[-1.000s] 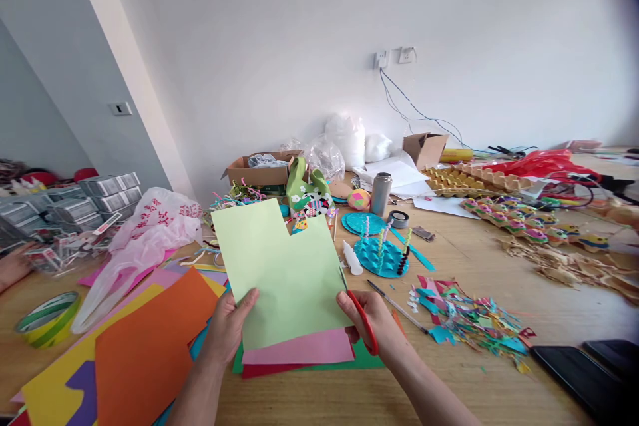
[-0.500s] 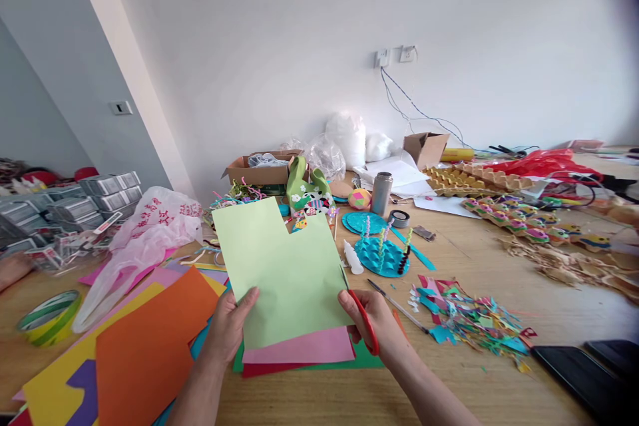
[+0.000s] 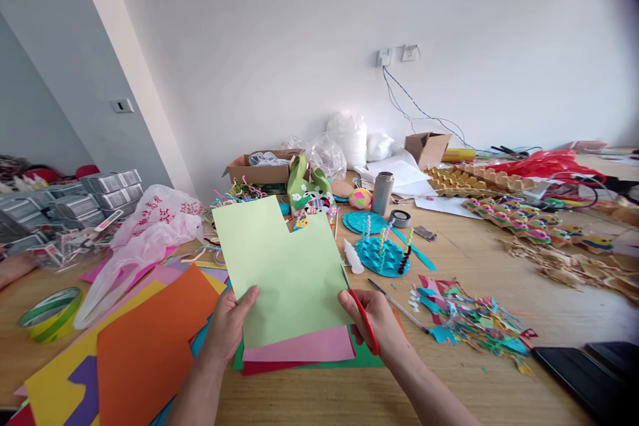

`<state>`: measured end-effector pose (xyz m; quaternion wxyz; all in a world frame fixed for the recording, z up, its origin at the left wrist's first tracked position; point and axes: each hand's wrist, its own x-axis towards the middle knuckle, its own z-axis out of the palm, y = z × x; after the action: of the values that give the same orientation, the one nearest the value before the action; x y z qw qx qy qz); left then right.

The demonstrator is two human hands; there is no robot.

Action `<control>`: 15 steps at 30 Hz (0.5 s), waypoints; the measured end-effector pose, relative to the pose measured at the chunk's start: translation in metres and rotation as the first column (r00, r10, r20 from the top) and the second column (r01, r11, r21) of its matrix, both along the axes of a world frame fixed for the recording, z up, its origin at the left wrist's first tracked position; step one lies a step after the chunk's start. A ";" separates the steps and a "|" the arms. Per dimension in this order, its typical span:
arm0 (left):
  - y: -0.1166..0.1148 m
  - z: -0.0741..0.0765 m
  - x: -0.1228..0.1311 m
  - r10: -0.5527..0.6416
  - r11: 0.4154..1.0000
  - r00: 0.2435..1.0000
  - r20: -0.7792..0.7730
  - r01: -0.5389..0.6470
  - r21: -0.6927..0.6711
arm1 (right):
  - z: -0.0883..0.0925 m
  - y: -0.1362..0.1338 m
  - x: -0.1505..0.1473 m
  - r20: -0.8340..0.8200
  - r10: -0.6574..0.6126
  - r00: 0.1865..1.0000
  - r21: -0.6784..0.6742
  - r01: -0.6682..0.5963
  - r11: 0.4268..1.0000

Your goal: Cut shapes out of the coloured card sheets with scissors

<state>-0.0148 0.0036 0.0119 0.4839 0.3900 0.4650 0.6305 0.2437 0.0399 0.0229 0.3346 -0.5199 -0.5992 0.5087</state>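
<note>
A pale green sheet of paper, with a rectangular notch cut from its top right corner, is held up between my hands. My left hand pinches its left edge, thumb on top. My right hand has its thumb at the sheet's right edge and holds red-handled scissors, whose dark blade points up along that edge. Beneath the sheet lie a pink sheet, a red one and a green sheet. Most of these lower sheets is hidden.
Coloured paper and green-yellow tape lie left, near another person's hand. Paper scraps, a pen and dark phones lie right. A glue bottle, blue egg-carton piece and metal flask stand beyond.
My hands, the pale green sheet and the scissors look the same as before. Only the camera view has shifted very slightly.
</note>
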 end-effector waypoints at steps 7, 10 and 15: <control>-0.001 0.000 0.001 0.011 1.000 1.000 0.021 -0.010 -0.018 | 0.001 -0.001 -0.001 -0.009 -0.013 1.000 -0.011 0.012 1.000; 0.000 -0.002 0.000 0.008 1.000 1.000 0.026 -0.008 -0.009 | 0.001 -0.001 -0.002 0.001 -0.023 1.000 -0.021 0.023 1.000; 0.000 0.000 -0.001 0.020 1.000 1.000 0.020 -0.020 -0.008 | 0.004 -0.002 -0.002 0.047 -0.023 0.999 -0.025 0.025 0.999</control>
<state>-0.0154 0.0040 0.0115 0.4837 0.3770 0.4664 0.6374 0.2422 0.0382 0.0267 0.3200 -0.5430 -0.5941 0.4999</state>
